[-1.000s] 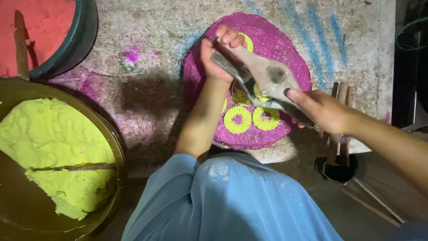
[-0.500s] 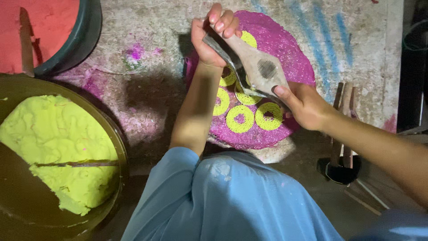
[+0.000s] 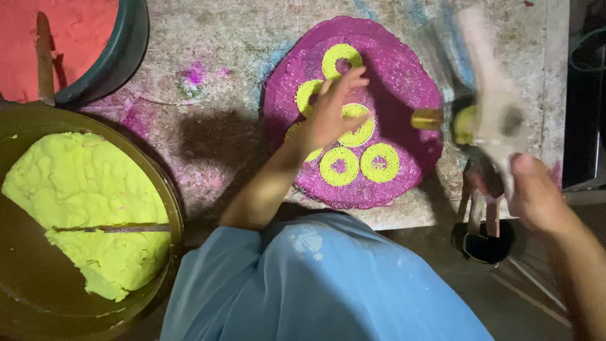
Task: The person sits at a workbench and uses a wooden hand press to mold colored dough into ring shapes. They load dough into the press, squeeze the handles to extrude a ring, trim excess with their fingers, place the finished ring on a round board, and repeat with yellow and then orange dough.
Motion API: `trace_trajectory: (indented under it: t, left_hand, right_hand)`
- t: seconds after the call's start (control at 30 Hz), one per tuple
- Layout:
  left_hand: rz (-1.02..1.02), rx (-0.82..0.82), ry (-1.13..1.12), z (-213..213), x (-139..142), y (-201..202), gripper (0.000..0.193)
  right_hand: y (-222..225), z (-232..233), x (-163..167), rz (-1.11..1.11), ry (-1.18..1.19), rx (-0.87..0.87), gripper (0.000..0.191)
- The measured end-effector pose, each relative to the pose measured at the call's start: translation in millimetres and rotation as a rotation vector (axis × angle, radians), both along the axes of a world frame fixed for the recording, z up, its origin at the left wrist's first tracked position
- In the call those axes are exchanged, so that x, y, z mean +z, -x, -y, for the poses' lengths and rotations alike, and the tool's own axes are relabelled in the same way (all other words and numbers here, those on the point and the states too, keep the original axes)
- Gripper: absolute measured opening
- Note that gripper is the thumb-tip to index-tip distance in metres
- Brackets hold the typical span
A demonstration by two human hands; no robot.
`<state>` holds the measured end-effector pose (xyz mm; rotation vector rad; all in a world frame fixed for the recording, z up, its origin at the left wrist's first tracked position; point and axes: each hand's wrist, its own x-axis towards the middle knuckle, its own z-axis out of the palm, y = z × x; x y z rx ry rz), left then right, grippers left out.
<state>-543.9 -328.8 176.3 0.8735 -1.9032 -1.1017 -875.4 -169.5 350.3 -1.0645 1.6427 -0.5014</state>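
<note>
**Yellow rings laid on a purple disc**

Over the purple disc (image 3: 404,95) of coloured paste, which lies flat on the stained worktop (image 3: 208,38), the left hand (image 3: 333,112) is held with its fingers loosely spread and nothing pinched; it hovers above or lightly touches one of the yellow rings (image 3: 379,162), though contact cannot be told for certain. Several such rings are seen pressed onto the disc, grouped toward its middle and near edge. Right of the disc, just past its rim, a pale ring-cutting tool (image 3: 495,107) is gripped from below by the right hand (image 3: 536,196), whose fingers are wrapped closed about the lower end. The tool is blurred, so its exact shape is unclear, but a yellow-smeared tip (image 3: 428,119) is pointed toward the disc. Well left of the disc, a round basin (image 3: 165,189) of yellow paste is set, with a stick lying across it. Beyond that basin, further left of the disc, a dark tub (image 3: 126,50) of red paste is placed.
</note>
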Motion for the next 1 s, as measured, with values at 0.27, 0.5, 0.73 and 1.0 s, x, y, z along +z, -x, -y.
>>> trace_trajectory:
  t: [0.27, 0.5, 0.73, 1.0]
  left_hand:
    - [0.482, 0.072, 0.154, -53.4, 31.0, -4.1, 0.123]
    - [0.522, 0.082, 0.187, -59.3, 36.5, -11.3, 0.121]
    - [0.513, -0.063, 0.143, -41.2, 76.7, 24.9, 0.122]
    - [0.387, 0.318, 0.161, -51.1, 50.3, -30.6, 0.089]
  right_hand:
    - [-27.9, -67.9, -38.8, 0.569, 0.446, -0.313, 0.091]
    - [-56.3, -86.3, -37.2, 0.526, 0.551, -0.477, 0.09]
    - [-51.1, -99.8, -35.2, 0.495, 0.599, -0.476, 0.089]
    - [-55.0, -119.4, -46.1, 0.513, 0.665, -0.509, 0.085]
